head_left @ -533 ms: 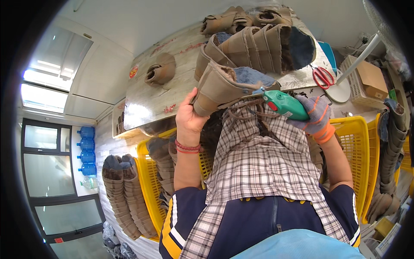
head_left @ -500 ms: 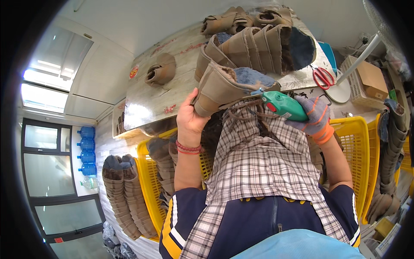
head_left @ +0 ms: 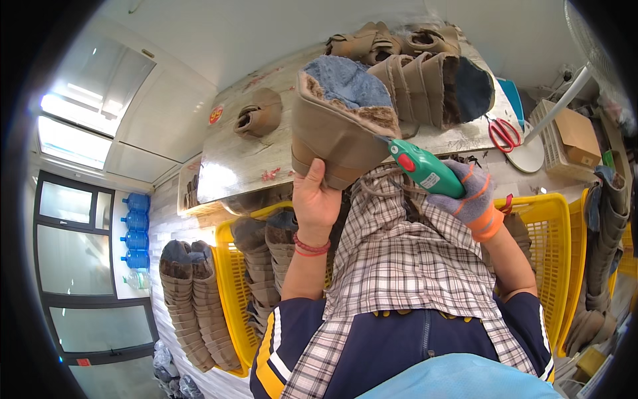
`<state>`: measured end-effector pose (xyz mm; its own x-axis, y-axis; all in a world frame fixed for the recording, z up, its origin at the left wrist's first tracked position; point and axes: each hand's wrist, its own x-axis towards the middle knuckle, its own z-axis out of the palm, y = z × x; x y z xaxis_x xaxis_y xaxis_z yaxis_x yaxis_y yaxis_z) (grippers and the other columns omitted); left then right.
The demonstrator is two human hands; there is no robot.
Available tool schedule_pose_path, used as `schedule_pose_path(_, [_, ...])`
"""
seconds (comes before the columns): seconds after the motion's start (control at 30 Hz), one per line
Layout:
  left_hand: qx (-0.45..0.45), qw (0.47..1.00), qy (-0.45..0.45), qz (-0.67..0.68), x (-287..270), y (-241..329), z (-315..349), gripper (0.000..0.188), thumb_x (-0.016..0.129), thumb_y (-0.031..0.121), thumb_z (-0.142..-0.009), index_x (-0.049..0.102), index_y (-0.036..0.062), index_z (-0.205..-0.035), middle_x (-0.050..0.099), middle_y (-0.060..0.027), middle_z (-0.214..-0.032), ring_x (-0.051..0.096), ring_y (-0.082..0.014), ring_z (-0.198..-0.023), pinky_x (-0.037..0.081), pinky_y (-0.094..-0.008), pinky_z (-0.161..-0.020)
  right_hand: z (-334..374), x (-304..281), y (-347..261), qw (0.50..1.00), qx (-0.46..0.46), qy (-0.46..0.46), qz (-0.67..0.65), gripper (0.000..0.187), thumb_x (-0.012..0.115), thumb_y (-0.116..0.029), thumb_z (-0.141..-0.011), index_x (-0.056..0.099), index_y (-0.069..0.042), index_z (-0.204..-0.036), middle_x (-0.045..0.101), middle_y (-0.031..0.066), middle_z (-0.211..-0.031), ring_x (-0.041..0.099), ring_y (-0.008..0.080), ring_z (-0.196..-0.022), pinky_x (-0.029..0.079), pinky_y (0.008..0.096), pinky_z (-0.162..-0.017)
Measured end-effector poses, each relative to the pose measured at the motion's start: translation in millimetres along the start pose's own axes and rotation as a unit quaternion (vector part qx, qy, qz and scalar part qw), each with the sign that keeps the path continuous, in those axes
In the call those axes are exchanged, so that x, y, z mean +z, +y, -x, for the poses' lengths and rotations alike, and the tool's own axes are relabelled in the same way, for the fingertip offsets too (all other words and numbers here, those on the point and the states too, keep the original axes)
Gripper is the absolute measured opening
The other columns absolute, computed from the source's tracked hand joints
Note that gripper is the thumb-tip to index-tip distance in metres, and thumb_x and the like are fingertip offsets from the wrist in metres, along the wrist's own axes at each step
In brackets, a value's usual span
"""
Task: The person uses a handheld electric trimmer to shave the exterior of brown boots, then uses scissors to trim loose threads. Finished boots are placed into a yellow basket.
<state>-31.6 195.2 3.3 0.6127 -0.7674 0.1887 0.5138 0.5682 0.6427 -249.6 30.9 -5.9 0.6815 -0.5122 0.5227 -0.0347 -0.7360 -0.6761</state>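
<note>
At the centre of the frame, the left hand (head_left: pixel 318 203) holds a brown fleece-lined shoe upper (head_left: pixel 339 143) from below, thumb on its outer face, the blue lining turned up. The right hand (head_left: pixel 468 199), in a grey and orange glove, is closed around a green handheld power tool (head_left: pixel 428 173) with a red button, its tip at the upper's right edge. The held upper overlaps the near edge of the desk (head_left: pixel 246 151) in view. Pale desktop stretches left of it toward a lone upper (head_left: pixel 259 113). Behind it, at upper centre, a row of nested uppers (head_left: pixel 432 90) crowds close, with more uppers (head_left: pixel 362 43) at the top. Red-handled scissors (head_left: pixel 505 136) lie right of that row, near a white fan stand (head_left: pixel 561 100). Lower down, a left yellow basket (head_left: pixel 224 266) and a right yellow basket (head_left: pixel 551 246) flank the plaid apron (head_left: pixel 405 259)
</note>
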Motion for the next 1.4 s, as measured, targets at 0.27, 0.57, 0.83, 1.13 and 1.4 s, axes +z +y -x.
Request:
schedule_pose_path(0.27, [0.066, 0.987, -0.029, -0.146, -3, -24, 7, 0.032, 0.057, 0.004, -0.092, 0.055, 0.0007, -0.123, 0.059, -0.0079, -0.122, 0.054, -0.0181, -0.112, 0.043, -0.0327, -0.096, -7, 13, -6, 0.993, 0.071, 0.014, -0.092, 0.051, 0.085, -0.032, -0.063, 0.065, -0.001, -0.098, 0.067, 0.0149, -0.078, 0.066, 0.0251, -0.066, 0.052, 0.0312, -0.062])
schedule_pose_path(0.57, [0.179, 0.808, -0.043, -0.56, -19, -37, 7, 0.021, 0.059, 0.008, -0.092, 0.061, -0.0025, -0.11, 0.066, -0.0092, -0.104, 0.06, -0.0161, -0.094, 0.045, -0.0272, -0.083, -6, 22, -8, 0.971, 0.181, 0.031, -0.151, 0.05, 0.082, -0.032, -0.068, 0.064, 0.0, -0.101, 0.067, 0.0125, -0.076, 0.065, 0.0161, -0.066, 0.052, 0.0285, -0.061])
schedule_pose_path(0.83, [0.29, 0.583, -0.155, -0.743, -27, -42, 10, 0.034, 0.058, -0.006, -0.07, 0.064, -0.0046, -0.103, 0.061, -0.0214, -0.108, 0.055, -0.0432, -0.101, 0.043, -0.0499, -0.085, -9, 18, -6, 0.918, 0.28, 0.054, -0.275, 0.041, 0.077, -0.03, -0.077, 0.063, 0.0, -0.1, 0.061, -0.0003, -0.069, 0.053, 0.0057, -0.058, 0.043, 0.0211, -0.053])
schedule_pose_path(1.13, [0.243, 0.522, -0.087, -0.813, -72, -9, 65, 0.039, 0.051, 0.004, -0.065, 0.065, -0.004, -0.1, 0.057, -0.0254, -0.109, 0.052, -0.0442, -0.103, 0.039, -0.0507, -0.091, 9, 6, 14, 0.92, 0.331, 0.054, -0.202, 0.031, 0.069, -0.025, -0.083, 0.061, 0.002, -0.096, 0.056, 0.0001, -0.066, 0.049, 0.0059, -0.054, 0.04, 0.0219, -0.049])
schedule_pose_path(1.4, [0.293, 0.313, 0.03, -0.903, -113, 159, -32, 0.01, 0.052, 0.0, -0.073, 0.057, -0.0076, -0.077, 0.052, -0.026, -0.101, 0.049, -0.0408, -0.098, 0.041, -0.0482, -0.085, 67, 4, 31, 0.912, 0.374, 0.033, -0.163, 0.033, 0.066, -0.029, -0.085, 0.058, 0.001, -0.094, 0.054, 0.0005, -0.066, 0.049, 0.0074, -0.051, 0.038, 0.0222, -0.046])
